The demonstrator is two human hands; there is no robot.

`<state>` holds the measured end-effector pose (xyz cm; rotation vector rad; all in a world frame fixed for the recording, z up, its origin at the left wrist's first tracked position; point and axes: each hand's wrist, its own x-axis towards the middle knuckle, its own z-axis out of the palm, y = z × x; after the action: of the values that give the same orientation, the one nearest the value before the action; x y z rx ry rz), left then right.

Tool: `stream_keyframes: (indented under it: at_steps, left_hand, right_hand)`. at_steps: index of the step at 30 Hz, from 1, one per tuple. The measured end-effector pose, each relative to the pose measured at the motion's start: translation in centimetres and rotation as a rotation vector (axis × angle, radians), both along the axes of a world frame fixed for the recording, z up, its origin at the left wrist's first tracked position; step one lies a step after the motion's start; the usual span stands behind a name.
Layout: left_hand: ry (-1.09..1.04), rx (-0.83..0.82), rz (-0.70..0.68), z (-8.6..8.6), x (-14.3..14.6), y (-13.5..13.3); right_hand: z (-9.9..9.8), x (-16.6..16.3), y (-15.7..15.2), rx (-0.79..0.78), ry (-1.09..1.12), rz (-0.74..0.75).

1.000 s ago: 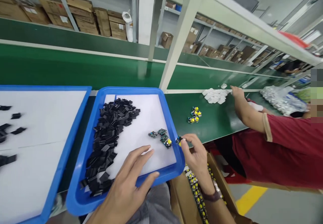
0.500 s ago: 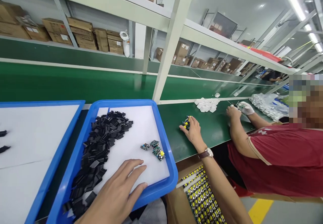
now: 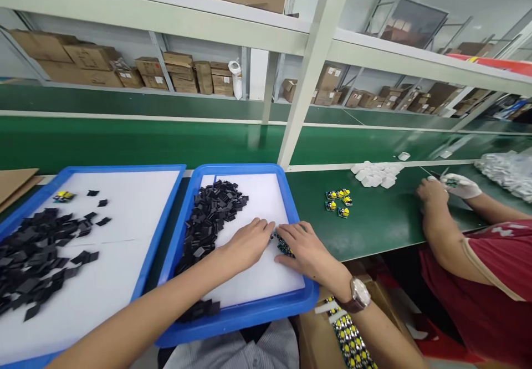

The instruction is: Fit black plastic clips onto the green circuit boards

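Over the white-lined blue tray in front of me, my two hands meet near its right side. My right hand, with a watch on its wrist, is curled around small green circuit boards, which partly show under its fingers. My left hand is beside them with its fingers bent together; what its fingertips hold, if anything, is hidden. A heap of small flat black pieces lies along the tray's left side. On the green table right of the tray sit several circuit boards with yellow parts.
Another blue tray on the left holds black pieces and a yellow-topped board. White pieces lie farther right. Below the table edge, a carton holds rows of boards. A co-worker in a red shirt works at right.
My right hand has moved left from the table into the tray; yellow-topped boards now lie on the table where it was. My left hand has reached forward to the boards. The view has turned left.
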<state>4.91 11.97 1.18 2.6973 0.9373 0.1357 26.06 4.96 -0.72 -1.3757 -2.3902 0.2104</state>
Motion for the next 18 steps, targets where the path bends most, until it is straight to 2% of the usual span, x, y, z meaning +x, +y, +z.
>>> stream_keyframes:
  at_steps: [3, 6, 8, 12, 18]
  left_hand:
    - [0.023, -0.036, -0.008, 0.0, -0.3, -0.5]
    - [0.044, -0.078, -0.023, 0.8, -1.4, -1.2]
    - [0.056, -0.086, -0.021, 1.3, -2.1, -1.6]
    - [0.072, -0.062, -0.003, 1.5, -3.0, -3.0]
    - [0.104, -0.018, 0.023, 0.3, -3.8, -6.9]
  right_hand:
    - [-0.5, -0.1, -0.2, -0.051, 0.043, 0.071]
    - [-0.5, 0.3, -0.5, -0.152, 0.132, 0.157]
    - [-0.2, 0.4, -0.7, -0.186, 0.146, 0.136]
    - [0.3, 0.1, -1.2, -0.145, 0.088, 0.059]
    - [1.4, -1.6, -1.5, -0.078, 0.127, 0.081]
